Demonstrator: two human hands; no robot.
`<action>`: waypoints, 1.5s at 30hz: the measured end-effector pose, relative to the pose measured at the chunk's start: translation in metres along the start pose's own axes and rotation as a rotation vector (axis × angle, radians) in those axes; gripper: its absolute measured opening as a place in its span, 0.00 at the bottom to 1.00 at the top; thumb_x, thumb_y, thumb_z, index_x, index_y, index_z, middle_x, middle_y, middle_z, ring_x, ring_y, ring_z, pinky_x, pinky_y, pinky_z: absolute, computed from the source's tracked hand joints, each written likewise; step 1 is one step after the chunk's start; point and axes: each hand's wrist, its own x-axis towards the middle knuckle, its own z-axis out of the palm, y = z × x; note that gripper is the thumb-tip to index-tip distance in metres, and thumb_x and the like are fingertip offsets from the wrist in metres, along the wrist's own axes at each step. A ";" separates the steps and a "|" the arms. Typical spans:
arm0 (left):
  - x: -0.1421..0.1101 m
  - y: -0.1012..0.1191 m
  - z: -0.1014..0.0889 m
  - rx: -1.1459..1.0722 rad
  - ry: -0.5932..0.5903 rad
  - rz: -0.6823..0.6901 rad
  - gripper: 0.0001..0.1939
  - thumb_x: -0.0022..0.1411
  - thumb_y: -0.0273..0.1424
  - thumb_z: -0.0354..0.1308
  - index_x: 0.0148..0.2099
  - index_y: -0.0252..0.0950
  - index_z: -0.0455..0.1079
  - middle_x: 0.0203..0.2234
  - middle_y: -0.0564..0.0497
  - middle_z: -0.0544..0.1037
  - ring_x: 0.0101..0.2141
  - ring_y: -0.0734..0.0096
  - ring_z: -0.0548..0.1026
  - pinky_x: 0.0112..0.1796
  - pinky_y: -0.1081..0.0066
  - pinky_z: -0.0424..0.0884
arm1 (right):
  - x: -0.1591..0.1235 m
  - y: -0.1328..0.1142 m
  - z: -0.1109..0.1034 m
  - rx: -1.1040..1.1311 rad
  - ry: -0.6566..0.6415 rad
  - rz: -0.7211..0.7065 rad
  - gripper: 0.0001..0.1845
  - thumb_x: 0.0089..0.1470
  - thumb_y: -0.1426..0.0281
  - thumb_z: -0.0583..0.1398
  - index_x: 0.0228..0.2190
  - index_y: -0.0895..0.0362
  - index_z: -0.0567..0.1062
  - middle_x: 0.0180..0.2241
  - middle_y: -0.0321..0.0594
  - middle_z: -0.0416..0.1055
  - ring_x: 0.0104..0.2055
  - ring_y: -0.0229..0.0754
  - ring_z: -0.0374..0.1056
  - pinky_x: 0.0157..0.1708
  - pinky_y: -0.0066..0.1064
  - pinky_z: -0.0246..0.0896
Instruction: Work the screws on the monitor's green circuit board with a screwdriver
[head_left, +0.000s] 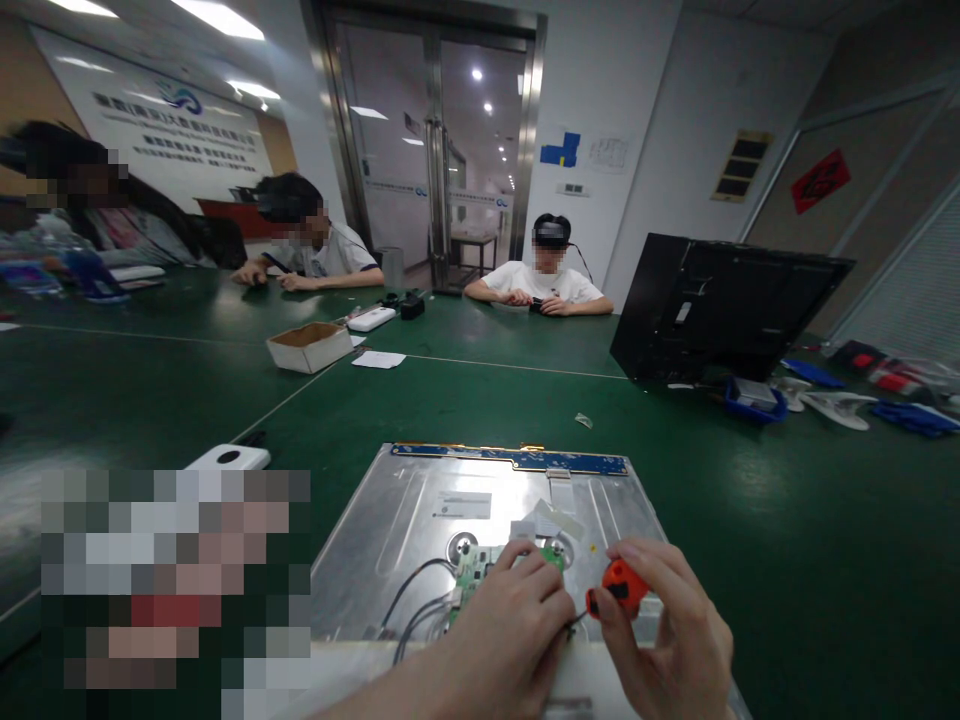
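A metal-backed display panel (405, 530) lies on the green tabletop (795, 530) in front of the person, with a blue circuit strip (457, 455) along its far edge. The left hand (525, 605) rests over the green circuit board (474, 570) on the panel's nearer half. Its fingers curl down, and whether their tips pinch anything cannot be told, since the back of the hand hides them. The right hand (667, 630), over the panel's right side, clamps an orange-and-black screwdriver (628, 583) between thumb and fingers. The dark shaft points toward the left hand (its tip is too hidden to place), so the two hands have only a narrow gap between them.

Black cables run from the board across the panel's left part, and the left forearm crosses the near edge. Beyond the far edge, a strip of tabletop bears a clear scrap (583, 420); farther off to the panel's left stands an open white box (304, 350). A black monitor (712, 310) and a blue tray (756, 408) sit beyond the panel to its right, with a broad stretch of tabletop between its right edge and them.
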 end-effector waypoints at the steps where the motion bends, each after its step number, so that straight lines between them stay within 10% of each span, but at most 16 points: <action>1: 0.000 0.000 0.000 -0.001 -0.001 -0.001 0.10 0.64 0.25 0.53 0.46 0.40 0.69 0.40 0.49 0.76 0.42 0.60 0.71 0.54 0.55 0.59 | 0.000 0.000 0.000 0.010 0.001 0.000 0.13 0.62 0.74 0.59 0.48 0.59 0.68 0.36 0.45 0.74 0.38 0.41 0.75 0.29 0.27 0.73; 45: 0.001 0.000 -0.001 0.014 -0.039 -0.003 0.06 0.63 0.26 0.55 0.43 0.39 0.68 0.38 0.48 0.75 0.41 0.59 0.71 0.53 0.53 0.60 | -0.005 -0.005 0.002 0.135 0.087 0.073 0.15 0.58 0.76 0.62 0.46 0.55 0.67 0.36 0.44 0.77 0.34 0.43 0.78 0.27 0.31 0.76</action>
